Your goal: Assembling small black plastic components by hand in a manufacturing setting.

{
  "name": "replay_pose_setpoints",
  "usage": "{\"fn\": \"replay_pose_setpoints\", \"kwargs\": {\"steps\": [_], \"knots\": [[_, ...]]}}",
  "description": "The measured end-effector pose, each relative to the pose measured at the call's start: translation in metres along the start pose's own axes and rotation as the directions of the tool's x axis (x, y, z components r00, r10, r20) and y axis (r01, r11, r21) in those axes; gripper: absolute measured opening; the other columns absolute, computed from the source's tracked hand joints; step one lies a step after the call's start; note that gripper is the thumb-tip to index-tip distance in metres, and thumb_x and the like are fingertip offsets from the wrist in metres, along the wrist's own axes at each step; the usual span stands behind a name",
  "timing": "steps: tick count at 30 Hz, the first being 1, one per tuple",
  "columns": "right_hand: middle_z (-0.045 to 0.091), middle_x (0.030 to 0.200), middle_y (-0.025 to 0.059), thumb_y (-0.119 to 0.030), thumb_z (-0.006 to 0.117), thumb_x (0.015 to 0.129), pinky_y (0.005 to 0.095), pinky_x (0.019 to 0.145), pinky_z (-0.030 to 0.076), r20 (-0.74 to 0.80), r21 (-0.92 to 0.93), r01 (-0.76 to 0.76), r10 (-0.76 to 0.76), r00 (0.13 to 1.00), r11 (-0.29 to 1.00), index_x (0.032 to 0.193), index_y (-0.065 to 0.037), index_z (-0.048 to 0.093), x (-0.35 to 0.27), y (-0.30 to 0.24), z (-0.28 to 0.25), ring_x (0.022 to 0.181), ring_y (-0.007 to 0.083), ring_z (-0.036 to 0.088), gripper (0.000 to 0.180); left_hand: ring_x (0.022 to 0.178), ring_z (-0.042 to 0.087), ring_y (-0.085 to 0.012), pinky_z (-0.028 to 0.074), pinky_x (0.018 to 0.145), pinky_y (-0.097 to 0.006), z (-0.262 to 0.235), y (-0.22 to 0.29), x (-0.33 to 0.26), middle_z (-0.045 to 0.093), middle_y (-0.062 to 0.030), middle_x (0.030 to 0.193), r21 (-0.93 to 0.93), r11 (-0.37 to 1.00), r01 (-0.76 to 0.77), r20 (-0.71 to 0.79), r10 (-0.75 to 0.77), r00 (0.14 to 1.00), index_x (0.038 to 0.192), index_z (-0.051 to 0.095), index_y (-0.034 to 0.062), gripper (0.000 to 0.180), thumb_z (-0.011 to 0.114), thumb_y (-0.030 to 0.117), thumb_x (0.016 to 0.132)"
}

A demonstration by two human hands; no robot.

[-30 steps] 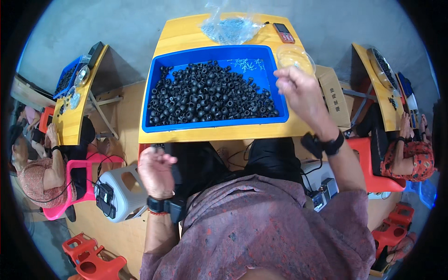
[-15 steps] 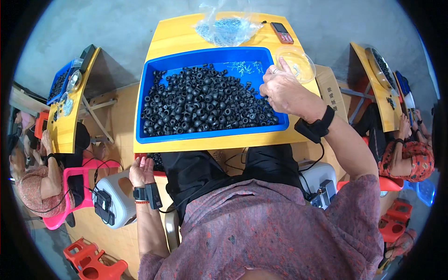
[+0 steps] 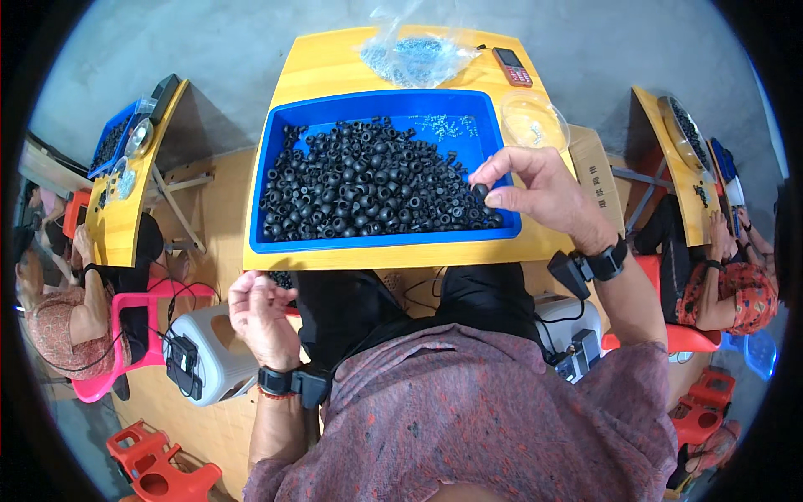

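Note:
My right hand (image 3: 544, 191) is at the right end of a blue tray (image 3: 376, 248), pinching a small round black cap (image 3: 479, 191) between thumb and forefinger. Under it lies a big heap of black caps (image 3: 360, 180), hollow and round, filling most of the tray. Small clear bluish pieces (image 3: 447, 125) are scattered along the tray's far right floor. My left hand (image 3: 263, 318) hangs below the table's front edge at the left, fingers loosely curled and apart, with nothing seen in them. Beside it, more black pieces (image 3: 281, 279) show in a red container, partly hidden.
On the yellow table (image 3: 322, 63) lie a clear bag (image 3: 410, 60) of small bluish pieces, a red phone (image 3: 512, 67) and a shallow clear dish (image 3: 535, 125) holding a few bits. Grey stools (image 3: 213, 356) flank my legs. Other people work at side tables left and right.
My right hand has come nearer from the tray's right rim, and a black cap now shows in its fingertips. My left hand has risen slightly and turned, its fingers more curled.

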State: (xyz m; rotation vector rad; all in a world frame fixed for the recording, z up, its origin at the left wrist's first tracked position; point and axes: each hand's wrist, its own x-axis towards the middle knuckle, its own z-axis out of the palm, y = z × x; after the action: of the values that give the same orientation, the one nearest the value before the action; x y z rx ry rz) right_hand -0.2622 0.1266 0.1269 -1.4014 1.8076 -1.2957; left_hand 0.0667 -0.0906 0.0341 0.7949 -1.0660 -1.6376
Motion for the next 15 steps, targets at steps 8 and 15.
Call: {"fn": "replay_pose_setpoints", "kwargs": {"steps": [8,15], "knots": [[0.069,0.099,0.0045,0.003,0.072,0.084,0.0261,0.084,0.053,-0.009,0.481,-0.093,0.112,0.994,0.871,0.103,0.000,0.067,-0.028,-0.021,0.045,0.092,0.0109,0.065,0.019,0.082,0.069,-0.0186,0.061,0.075,-0.037,0.086,0.001,-0.042,0.069,-0.0124,0.096,0.027,0.953,0.301,0.537,-0.268,0.800,0.111,0.064,-0.0017,0.019,0.060,0.011,0.098],[0.069,0.096,0.0059,0.002,0.072,0.082,0.0264,0.080,0.052,-0.154,0.188,0.108,-0.079,0.985,0.976,0.097,-0.001,0.068,-0.031,-0.017,0.075,0.089,0.0116,0.066,0.016,0.087,0.070,-0.0221,0.060,0.080,-0.037,0.113,-0.009,-0.057,0.069,-0.0158,0.102,-0.054,0.819,0.572,0.655,-0.403,0.639,0.114,0.063,-0.0028,0.025,0.060,0.016,0.099]]}}
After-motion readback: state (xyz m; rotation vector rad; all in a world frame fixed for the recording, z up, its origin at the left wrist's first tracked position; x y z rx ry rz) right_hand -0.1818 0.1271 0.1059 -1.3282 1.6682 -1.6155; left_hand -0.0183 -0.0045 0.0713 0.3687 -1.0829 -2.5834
